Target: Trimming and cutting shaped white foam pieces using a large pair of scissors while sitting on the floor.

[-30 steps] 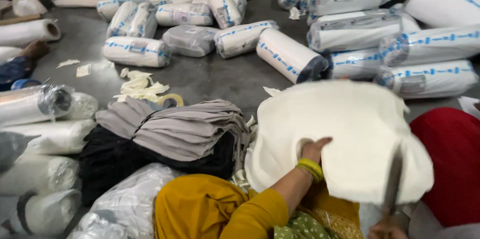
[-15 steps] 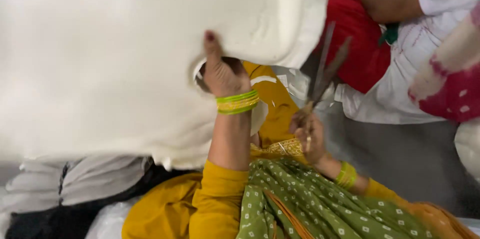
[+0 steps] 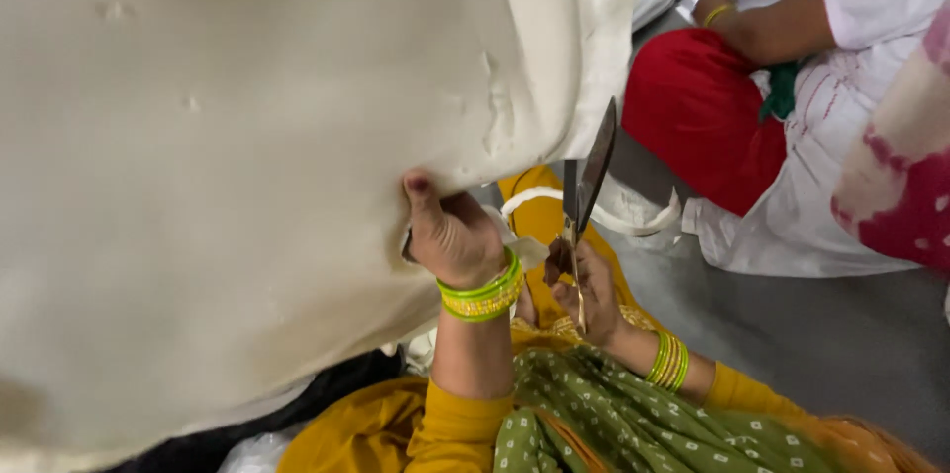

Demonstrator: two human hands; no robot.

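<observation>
the left hand (image 3: 450,236) is raised in front of the person, forearm upright, wrist ringed with green and yellow bangles (image 3: 482,297). its thumb points up and presses against the lower edge of a big cream cloth (image 3: 247,166), while the curled fingers pinch that edge from behind, so the hand is clenched on the cloth. the cloth fills the upper left of the view and hangs over the person's lap, its right edge folded back in a thick white hem (image 3: 604,38).

the right hand (image 3: 592,290) sits just beside the left, lower and to the right, palm turned inward, forearm coming up from the lower right with more bangles at the wrist. its fingers are closed around the handles of scissors (image 3: 586,198). the blades point upward, slightly parted, their tips close to the cloth's folded right edge; whether they touch the fabric cannot be told.

under both arms lie mustard sleeves and a green dotted scarf (image 3: 633,424). to the right, on the grey floor (image 3: 841,334), another person sits in red and white clothes (image 3: 792,137), one arm bent near the top edge.
</observation>
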